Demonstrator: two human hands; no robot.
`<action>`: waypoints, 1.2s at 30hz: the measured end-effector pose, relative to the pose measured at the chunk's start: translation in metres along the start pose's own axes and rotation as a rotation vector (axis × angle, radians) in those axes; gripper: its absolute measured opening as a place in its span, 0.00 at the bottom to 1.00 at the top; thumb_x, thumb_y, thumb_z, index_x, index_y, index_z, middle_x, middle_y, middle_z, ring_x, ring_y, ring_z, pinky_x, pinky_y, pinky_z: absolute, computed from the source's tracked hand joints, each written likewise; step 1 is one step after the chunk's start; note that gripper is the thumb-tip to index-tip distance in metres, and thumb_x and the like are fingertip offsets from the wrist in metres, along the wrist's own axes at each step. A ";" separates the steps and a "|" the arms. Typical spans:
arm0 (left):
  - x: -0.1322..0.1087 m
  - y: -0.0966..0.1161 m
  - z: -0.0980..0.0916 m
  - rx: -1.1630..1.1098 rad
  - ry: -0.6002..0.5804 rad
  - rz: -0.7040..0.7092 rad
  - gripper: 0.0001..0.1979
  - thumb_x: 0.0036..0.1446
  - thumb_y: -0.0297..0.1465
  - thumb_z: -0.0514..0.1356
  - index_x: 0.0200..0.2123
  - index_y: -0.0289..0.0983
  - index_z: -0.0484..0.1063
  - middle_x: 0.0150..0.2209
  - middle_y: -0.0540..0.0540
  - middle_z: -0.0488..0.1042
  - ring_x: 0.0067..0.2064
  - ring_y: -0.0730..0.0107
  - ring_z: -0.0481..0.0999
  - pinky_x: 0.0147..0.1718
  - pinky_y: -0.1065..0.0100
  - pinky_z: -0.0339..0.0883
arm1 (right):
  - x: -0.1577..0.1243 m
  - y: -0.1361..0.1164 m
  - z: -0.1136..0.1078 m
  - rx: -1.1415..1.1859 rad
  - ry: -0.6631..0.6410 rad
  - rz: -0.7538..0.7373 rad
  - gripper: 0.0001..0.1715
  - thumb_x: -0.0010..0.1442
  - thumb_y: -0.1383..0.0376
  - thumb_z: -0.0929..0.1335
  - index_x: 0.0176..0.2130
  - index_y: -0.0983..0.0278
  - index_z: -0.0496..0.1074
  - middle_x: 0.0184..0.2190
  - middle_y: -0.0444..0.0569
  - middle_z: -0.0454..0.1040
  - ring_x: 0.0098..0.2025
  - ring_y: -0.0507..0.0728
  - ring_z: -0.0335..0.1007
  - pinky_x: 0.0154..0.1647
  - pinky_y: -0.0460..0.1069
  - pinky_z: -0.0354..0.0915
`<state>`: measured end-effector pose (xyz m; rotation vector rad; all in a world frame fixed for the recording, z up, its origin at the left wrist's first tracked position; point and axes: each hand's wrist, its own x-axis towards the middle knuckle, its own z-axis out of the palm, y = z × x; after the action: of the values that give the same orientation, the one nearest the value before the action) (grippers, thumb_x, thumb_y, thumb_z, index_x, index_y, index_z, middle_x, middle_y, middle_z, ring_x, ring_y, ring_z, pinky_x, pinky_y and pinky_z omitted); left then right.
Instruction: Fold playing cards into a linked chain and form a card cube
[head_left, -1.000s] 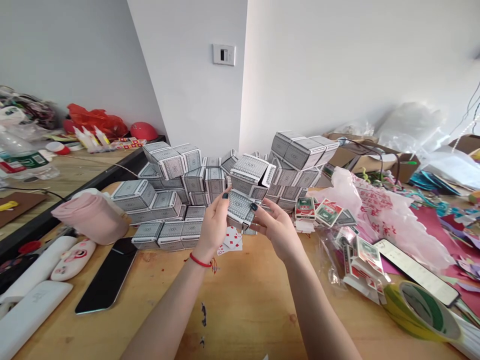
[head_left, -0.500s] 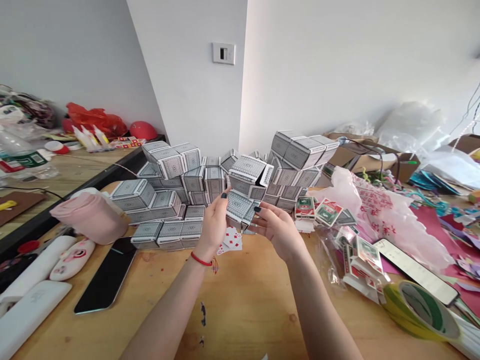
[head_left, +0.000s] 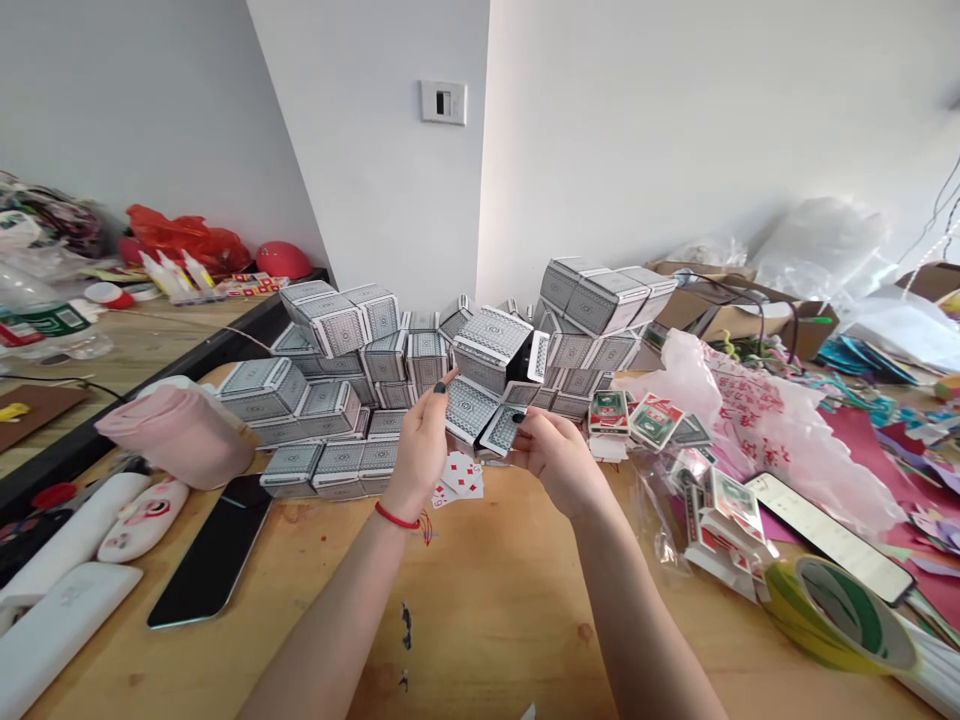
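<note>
Both my hands are raised over the wooden table (head_left: 480, 620) in front of a heap of grey patterned card blocks (head_left: 337, 360). My left hand (head_left: 420, 450), with a red string at its wrist, pinches the left side of one folded card block (head_left: 471, 408). My right hand (head_left: 555, 460) pinches its right side, where a smaller folded card (head_left: 501, 428) sticks out. Under my hands lie loose red-pipped playing cards (head_left: 459, 478), face up on the table.
A black phone (head_left: 214, 560) and a pink fabric roll (head_left: 180, 435) lie on the left. White oblong cases (head_left: 60, 600) sit at the left edge. On the right are small card packs (head_left: 637, 420), a pink printed bag (head_left: 757, 430) and a yellow-green tape roll (head_left: 840, 612).
The card block has come down slightly and tilted flatter between my hands. My right fingers have closed in on its right end. The view shifted a little.
</note>
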<state>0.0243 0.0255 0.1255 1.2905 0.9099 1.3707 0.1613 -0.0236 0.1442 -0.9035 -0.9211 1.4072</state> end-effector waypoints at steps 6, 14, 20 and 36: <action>0.001 -0.002 0.000 0.001 0.016 -0.040 0.19 0.56 0.34 0.48 0.48 0.36 0.68 0.34 0.48 0.76 0.37 0.69 0.72 0.41 0.69 0.64 | 0.002 0.001 0.000 -0.055 0.037 0.018 0.09 0.49 0.64 0.62 0.33 0.64 0.66 0.26 0.45 0.73 0.27 0.52 0.70 0.27 0.47 0.67; -0.007 -0.003 0.010 0.231 0.055 0.074 0.19 0.58 0.34 0.47 0.49 0.37 0.67 0.45 0.45 0.73 0.48 0.66 0.69 0.46 0.67 0.61 | 0.003 0.013 0.000 -0.581 0.418 -0.169 0.14 0.48 0.63 0.63 0.36 0.59 0.55 0.24 0.40 0.70 0.26 0.53 0.68 0.22 0.45 0.62; -0.007 -0.011 0.010 0.344 0.090 0.136 0.19 0.60 0.35 0.46 0.51 0.38 0.65 0.50 0.43 0.70 0.51 0.65 0.67 0.50 0.64 0.57 | -0.004 0.012 0.004 -1.076 0.527 -0.425 0.05 0.51 0.64 0.62 0.30 0.60 0.67 0.31 0.45 0.74 0.28 0.53 0.69 0.29 0.45 0.61; 0.002 -0.009 0.003 0.180 0.052 0.045 0.19 0.57 0.34 0.48 0.48 0.36 0.68 0.44 0.44 0.73 0.46 0.66 0.70 0.44 0.68 0.62 | -0.007 0.013 0.008 -1.281 0.247 -0.336 0.15 0.56 0.63 0.59 0.43 0.66 0.63 0.19 0.44 0.71 0.21 0.54 0.67 0.22 0.45 0.56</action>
<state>0.0284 0.0289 0.1178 1.4233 1.0651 1.3880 0.1496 -0.0309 0.1357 -1.6802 -1.6968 0.2638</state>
